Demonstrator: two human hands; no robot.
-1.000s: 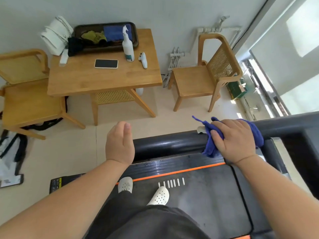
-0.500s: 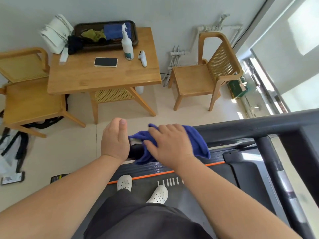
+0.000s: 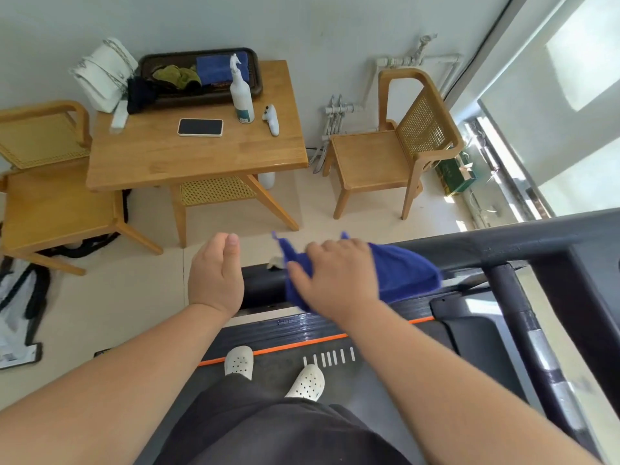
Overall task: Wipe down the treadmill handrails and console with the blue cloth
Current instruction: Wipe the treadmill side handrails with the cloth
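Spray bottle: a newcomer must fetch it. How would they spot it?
Find the wooden table by the wall. Near its back edge, just in front of the dark tray, stands the spray bottle. It is tall and white with a trigger top and a teal label, unlike the flat phone nearby.

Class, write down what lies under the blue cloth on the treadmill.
The black handrail, which shows on either side of the blue cloth. The right hand presses on top. The rail's stretch beneath is covered.
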